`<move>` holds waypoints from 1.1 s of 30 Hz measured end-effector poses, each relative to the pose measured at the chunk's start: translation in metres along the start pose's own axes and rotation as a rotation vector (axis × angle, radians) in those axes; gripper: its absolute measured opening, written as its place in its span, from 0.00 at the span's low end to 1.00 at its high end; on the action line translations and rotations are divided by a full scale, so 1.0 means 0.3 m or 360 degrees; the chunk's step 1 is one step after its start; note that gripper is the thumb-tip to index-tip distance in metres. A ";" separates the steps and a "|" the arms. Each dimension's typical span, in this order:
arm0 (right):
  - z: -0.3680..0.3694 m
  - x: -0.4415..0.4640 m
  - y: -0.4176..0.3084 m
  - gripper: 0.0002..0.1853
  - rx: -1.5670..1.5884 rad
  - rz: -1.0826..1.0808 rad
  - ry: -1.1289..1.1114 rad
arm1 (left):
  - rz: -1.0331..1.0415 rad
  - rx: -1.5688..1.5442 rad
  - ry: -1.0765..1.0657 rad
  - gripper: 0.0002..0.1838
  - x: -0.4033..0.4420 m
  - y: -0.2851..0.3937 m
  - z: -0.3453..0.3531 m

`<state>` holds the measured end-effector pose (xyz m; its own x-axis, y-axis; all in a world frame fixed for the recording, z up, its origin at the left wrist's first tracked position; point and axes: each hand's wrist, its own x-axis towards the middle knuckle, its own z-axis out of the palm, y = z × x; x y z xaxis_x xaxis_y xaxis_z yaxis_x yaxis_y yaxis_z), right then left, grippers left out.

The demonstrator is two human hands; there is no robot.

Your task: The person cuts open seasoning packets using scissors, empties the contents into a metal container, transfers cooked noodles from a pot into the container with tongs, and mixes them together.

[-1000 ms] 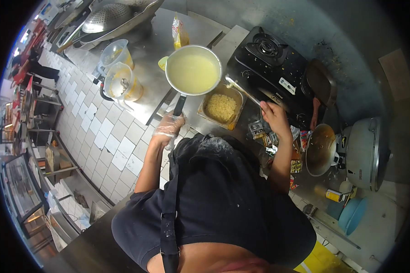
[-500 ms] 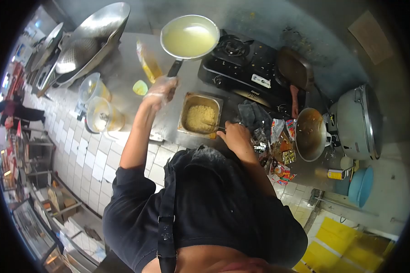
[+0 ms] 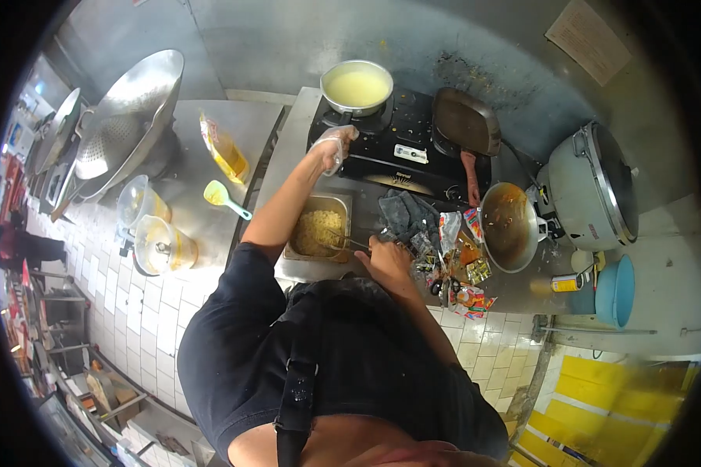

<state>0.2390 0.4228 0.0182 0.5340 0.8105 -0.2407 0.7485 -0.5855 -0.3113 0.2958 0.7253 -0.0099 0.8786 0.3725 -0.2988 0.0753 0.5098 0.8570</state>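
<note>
My left hand (image 3: 335,149), in a clear plastic glove, is closed round the dark handle of a saucepan (image 3: 357,108). The pan holds pale yellow liquid and sits at the stove's left burner. My right hand (image 3: 388,258) grips a thin metal utensil (image 3: 356,244); its working end is down in the noodle-like yellow food (image 3: 317,231), so I cannot make out its kind. That food fills part of a rectangular metal container (image 3: 346,216) at the counter's near edge. A dark cloth (image 3: 406,217) lies just beyond my right hand.
A black gas stove (image 3: 382,159) carries a square griddle pan (image 3: 466,123) on its right burner. Torn packets (image 3: 469,296) and a sauce-stained pan (image 3: 509,227) are at right, by a large pot (image 3: 584,194). A green ladle (image 3: 224,198), a yellow pouch (image 3: 227,158) and measuring jugs (image 3: 163,247) stand left.
My left hand has carried the saucepan rightwards from above the counter onto the left burner. The green ladle's handle now shows. My right hand stays at the container with the utensil.
</note>
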 end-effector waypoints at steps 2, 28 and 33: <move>0.002 0.000 0.008 0.27 0.0065 0.0027 -0.0060 | -0.0128 0.0197 0.0222 0.10 0.051 -0.014 0.020; 0.083 0.151 -0.186 0.19 -0.0349 -0.0624 -0.0131 | -0.0115 0.0290 0.0836 0.18 -0.901 -0.460 -0.158; 0.076 0.196 -0.105 0.19 -0.0293 -0.0465 -0.0018 | 0.0014 0.0149 0.0819 0.13 -0.911 -0.515 -0.141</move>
<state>0.2380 0.4886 -0.0071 0.2833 0.9427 -0.1762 0.9280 -0.3158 -0.1976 0.0241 0.5776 -0.0785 0.5357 0.7214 -0.4388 0.1314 0.4421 0.8873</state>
